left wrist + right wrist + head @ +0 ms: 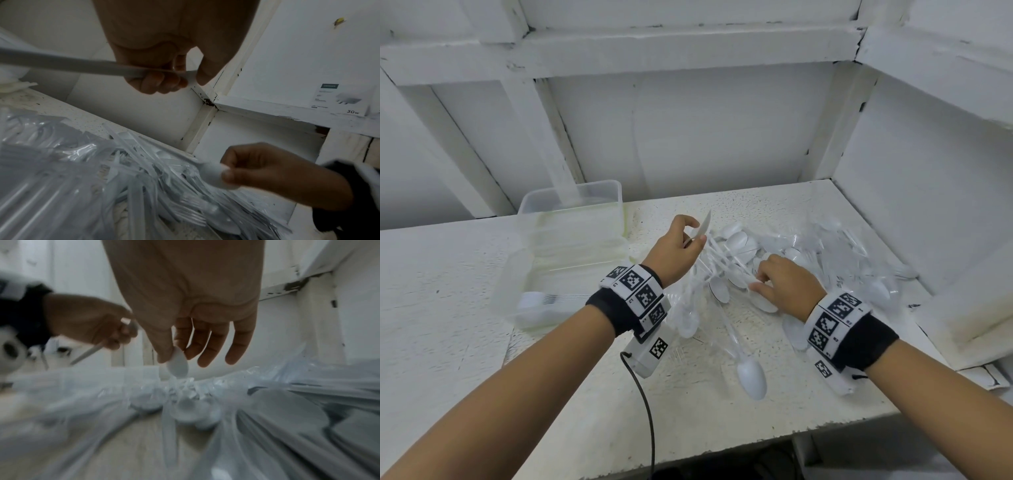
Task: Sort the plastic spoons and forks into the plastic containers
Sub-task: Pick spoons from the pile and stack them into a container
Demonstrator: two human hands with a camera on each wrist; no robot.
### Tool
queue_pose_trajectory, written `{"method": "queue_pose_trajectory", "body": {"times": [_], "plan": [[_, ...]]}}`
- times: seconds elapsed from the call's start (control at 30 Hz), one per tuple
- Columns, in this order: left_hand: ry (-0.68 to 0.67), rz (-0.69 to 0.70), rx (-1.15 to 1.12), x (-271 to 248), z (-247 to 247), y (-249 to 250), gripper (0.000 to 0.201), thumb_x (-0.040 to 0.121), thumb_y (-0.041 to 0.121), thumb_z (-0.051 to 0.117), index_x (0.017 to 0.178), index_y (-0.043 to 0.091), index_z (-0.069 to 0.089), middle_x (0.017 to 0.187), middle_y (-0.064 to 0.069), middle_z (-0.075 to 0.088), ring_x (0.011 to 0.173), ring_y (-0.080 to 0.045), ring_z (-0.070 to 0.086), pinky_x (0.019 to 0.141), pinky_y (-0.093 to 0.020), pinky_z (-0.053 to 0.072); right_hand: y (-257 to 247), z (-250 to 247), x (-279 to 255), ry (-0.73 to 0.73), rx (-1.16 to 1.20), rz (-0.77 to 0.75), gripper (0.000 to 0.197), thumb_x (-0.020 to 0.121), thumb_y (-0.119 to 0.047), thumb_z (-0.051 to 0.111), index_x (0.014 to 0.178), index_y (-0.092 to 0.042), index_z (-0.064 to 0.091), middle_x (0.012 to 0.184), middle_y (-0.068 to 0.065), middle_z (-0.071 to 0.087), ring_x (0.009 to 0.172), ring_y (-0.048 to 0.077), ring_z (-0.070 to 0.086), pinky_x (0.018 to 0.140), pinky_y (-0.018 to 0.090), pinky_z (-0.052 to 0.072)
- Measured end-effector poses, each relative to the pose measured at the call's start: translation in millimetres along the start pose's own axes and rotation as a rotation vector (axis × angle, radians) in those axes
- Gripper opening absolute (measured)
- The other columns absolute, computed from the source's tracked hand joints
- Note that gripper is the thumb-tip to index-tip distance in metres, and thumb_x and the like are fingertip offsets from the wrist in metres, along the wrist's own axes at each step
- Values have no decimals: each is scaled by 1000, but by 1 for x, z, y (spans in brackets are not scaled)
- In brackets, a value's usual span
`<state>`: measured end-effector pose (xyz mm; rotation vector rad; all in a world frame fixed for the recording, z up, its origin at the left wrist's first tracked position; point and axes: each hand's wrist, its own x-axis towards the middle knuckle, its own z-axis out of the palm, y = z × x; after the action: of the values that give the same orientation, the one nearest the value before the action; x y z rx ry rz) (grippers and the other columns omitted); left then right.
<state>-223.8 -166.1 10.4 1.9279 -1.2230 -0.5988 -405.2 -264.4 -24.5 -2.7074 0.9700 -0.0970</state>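
A smooth white plastic spoon lies nearest on the speckled, rough white table. Beyond it, the right hand pinches a spoon bowl at the heap of glossy spoons and forks. The left hand grips a flat white utensil, possibly a spoon, above the pile. Clear rectangular containers sit far left. A box label reads "30w".
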Motion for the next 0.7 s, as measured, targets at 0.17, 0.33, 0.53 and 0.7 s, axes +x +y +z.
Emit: {"method": "queue_pose_trajectory", "body": {"times": [0.17,0.33,0.53,0.7], "plan": [[-20,-6,84,2,-1,-4,34,96,19,46,128,8,44,70,6,45,60,-5,43,52,-12,34,-2,-33,-2,205,500,91,32,88,-32,60,74,-4,53,78,10,56,73,18,50,71,31,45],[-146,110,276,4,9,4,25,97,25,47,107,7,60,88,-5,60,77,-16,52,63,-21,37,2,-70,-6,449,837,202,35,92,-30,55,78,2,52,82,11,60,78,23,63,81,53,53],[-597,331,615,11,65,16,26,89,27,58,108,14,69,109,-4,64,98,-20,59,81,-27,46,12,-74,-11,619,689,222,37,93,-27,54,88,8,63,98,13,68,86,12,58,74,5,42],[-591,333,888,24,95,18,38,92,27,50,129,17,51,127,-5,45,102,-27,58,74,-33,47,21,-66,-15,585,765,237,37,96,-16,46,62,-1,41,99,-1,70,88,19,64,63,14,44]]}}
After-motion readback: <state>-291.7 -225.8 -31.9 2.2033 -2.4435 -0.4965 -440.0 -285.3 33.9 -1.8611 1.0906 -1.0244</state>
